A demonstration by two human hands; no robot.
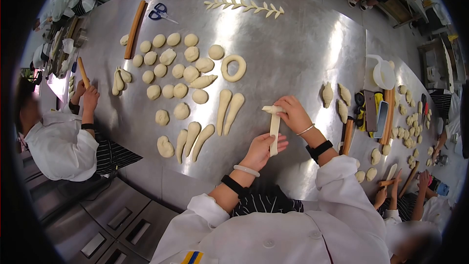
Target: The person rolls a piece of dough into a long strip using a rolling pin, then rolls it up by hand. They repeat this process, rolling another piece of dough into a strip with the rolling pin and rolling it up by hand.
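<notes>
A flat dough strip (pixel 274 126) hangs between my two hands over the steel table, its far end rolled into a small pointed coil. My right hand (pixel 294 114) is closed on that rolled end. Lower down, my left hand (pixel 264 149) holds the strip's near end, the thumb lying over it and the fingers beneath. To the left lie two long tapered dough pieces (pixel 229 112), a dough ring (pixel 233 68) and a ridged, rolled dough piece (pixel 203 81). Further tapered pieces (pixel 194 137) rest nearer the table's front edge.
Several dough balls (pixel 191 74) cover the left of the steel table (pixel 293 44). Beyond them are a rolling pin (pixel 135 29), scissors (pixel 160 12) and a leafy dough branch (pixel 244 6). Shaped rolls (pixel 343 111) and a white bowl (pixel 383 72) stand right. Co-workers (pixel 63 139) work on both sides.
</notes>
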